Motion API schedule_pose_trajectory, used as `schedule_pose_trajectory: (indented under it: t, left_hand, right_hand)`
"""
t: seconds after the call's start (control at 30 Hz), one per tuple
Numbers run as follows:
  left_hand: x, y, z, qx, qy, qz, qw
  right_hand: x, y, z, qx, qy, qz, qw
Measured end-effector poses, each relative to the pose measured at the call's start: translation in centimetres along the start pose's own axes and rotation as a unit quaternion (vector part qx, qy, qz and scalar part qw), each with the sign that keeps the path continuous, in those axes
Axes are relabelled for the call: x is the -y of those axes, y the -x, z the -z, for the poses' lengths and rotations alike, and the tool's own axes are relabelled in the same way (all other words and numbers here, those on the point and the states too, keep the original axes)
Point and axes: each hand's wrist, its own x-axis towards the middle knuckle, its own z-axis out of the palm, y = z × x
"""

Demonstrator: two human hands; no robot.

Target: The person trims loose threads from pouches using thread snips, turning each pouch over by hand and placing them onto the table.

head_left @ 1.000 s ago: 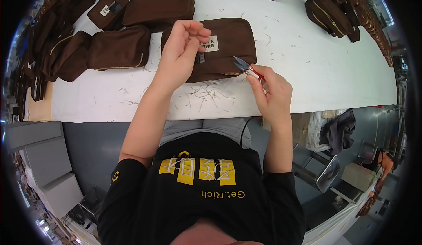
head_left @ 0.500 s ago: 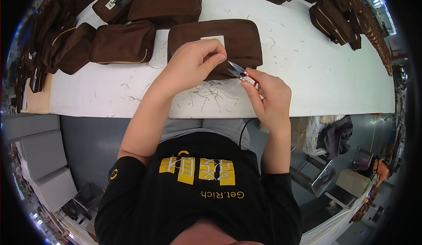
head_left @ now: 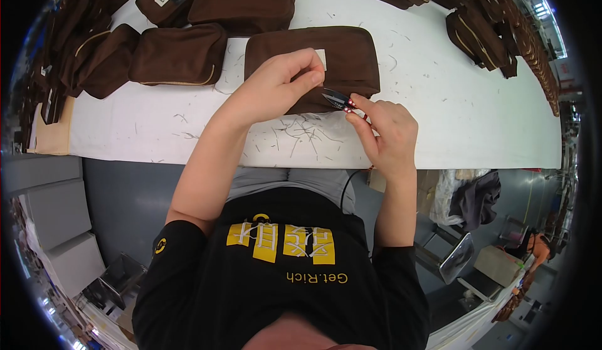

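Observation:
A brown fabric pouch (head_left: 351,52) lies on the white table in front of me, with a pale label (head_left: 321,57) partly covered by my fingers. My left hand (head_left: 273,90) is over the pouch's near left part, thumb and forefinger pinched together; whatever they hold is too small to make out. My right hand (head_left: 392,130) grips small red-handled thread snips (head_left: 337,100). Their dark blades lie close together, pointing left at the pouch's near edge, just below my left fingertips.
Loose thread clippings (head_left: 304,130) are scattered over the white table (head_left: 439,124). Other brown pouches (head_left: 179,55) lie at the left and back, with more zipped pouches (head_left: 476,39) at the right. A metal stool (head_left: 448,253) stands below the table; a person (head_left: 539,248) is at far right.
The snips' blades have come together from a spread position. The pouches and table have shifted slightly in view, while both hands stay in nearly the same place.

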Motion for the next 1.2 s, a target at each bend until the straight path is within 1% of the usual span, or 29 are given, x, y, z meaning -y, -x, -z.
schedule_pose_trajectory:
  t: [0.07,0.17,0.37,0.6,0.7,0.77,0.9,1.0,1.1,1.2]
  left_hand:
    - [0.15,0.0,0.0,0.002,0.008,-0.004,1.0]
    - [0.32,-0.04,-0.13,-0.001,0.032,-0.047,0.998]
    - [-0.45,0.04,0.42,0.033,0.018,-0.019,0.999]
    - [-0.33,-0.09,0.27,0.027,0.018,-0.035,0.999]
    - [-0.3,-0.12,0.26,0.028,0.014,-0.037,0.999]
    - [-0.23,-0.11,0.29,0.031,0.018,-0.026,0.999]
    - [-0.21,-0.12,0.26,0.029,0.007,-0.035,0.999]
    - [-0.16,-0.11,0.26,0.03,0.011,-0.034,0.999]
    - [-0.31,-0.08,0.2,0.028,0.02,-0.037,0.999]
    - [-0.33,-0.09,0.07,0.02,0.015,-0.043,0.999]
  right_hand:
    - [-0.06,-0.06,-0.09,-0.003,-0.003,0.001,1.0]
    - [-0.17,-0.25,0.1,0.004,0.001,0.005,1.0]
    - [-0.1,-0.6,0.19,0.009,-0.023,-0.008,1.0]
    - [-0.12,-0.5,0.12,0.012,-0.038,-0.022,0.999]
    - [-0.13,-0.37,-0.01,0.014,-0.082,-0.047,0.995]
    - [-0.08,-0.4,0.09,0.015,-0.087,-0.051,0.995]
    - [0.08,-0.34,-0.06,0.009,-0.104,-0.068,0.992]
    - [-0.02,-0.25,-0.4,-0.006,-0.094,-0.06,0.994]
    - [-0.06,-0.41,-0.07,0.005,-0.072,-0.039,0.997]
    - [-0.05,-0.36,-0.16,0.004,-0.075,-0.041,0.996]
